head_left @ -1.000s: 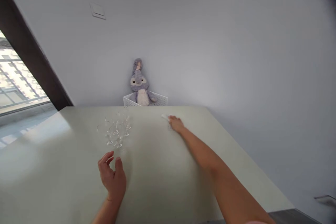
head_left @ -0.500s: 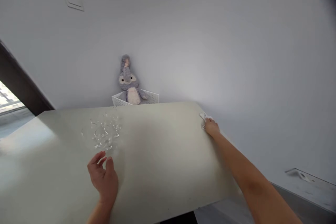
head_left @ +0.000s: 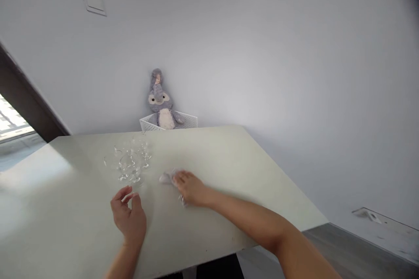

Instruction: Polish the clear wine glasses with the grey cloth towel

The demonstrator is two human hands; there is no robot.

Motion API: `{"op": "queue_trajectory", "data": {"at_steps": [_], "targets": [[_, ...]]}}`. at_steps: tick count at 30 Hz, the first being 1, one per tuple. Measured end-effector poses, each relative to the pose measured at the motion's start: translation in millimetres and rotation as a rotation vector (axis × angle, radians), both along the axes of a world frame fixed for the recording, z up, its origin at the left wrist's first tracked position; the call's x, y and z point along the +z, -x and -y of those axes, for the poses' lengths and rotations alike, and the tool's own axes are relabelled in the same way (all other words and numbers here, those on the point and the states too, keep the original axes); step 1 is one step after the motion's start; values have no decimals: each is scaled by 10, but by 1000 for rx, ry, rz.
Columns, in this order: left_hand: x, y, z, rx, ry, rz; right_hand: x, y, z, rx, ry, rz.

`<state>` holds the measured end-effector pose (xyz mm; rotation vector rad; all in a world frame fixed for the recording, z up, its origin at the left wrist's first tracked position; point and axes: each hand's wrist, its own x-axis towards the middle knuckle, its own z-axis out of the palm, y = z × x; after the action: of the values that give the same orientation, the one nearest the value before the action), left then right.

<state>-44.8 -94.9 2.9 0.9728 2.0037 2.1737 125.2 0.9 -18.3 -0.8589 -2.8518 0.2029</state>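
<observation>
My right hand (head_left: pixel 190 188) presses a crumpled whitish cloth (head_left: pixel 166 177) flat against the pale tabletop (head_left: pixel 229 157), near its middle. Folds of the cloth stick out past the fingertips and below the palm. My left hand (head_left: pixel 129 216) hovers over or rests on the table to the left; its fingers are loosely curled, the thumb stands apart, and nothing shows in it. Just beyond that hand stands a cluster of several clear glasses (head_left: pixel 131 163), whose see-through outlines overlap.
A grey plush toy (head_left: pixel 160 102) sits in a white perforated basket (head_left: pixel 190 122) behind the table's far edge, against the wall (head_left: pixel 278 52). A light switch (head_left: pixel 94 3) is on the wall. Dark framing (head_left: pixel 29 91) borders an opening at left.
My right hand has swept the cloth leftward from the table's right edge to near the middle. The left hand has stayed almost in place beside the glasses.
</observation>
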Motion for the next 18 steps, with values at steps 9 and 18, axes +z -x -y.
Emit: {"op": "queue_trajectory", "data": {"at_steps": [9, 18], "targets": [[-57, 16, -53, -67, -82, 77, 41, -1133, 441, -32, 49, -75], [10, 218, -150, -253, 40, 957, 81, -2593, -525, -1034, -186, 198]]}}
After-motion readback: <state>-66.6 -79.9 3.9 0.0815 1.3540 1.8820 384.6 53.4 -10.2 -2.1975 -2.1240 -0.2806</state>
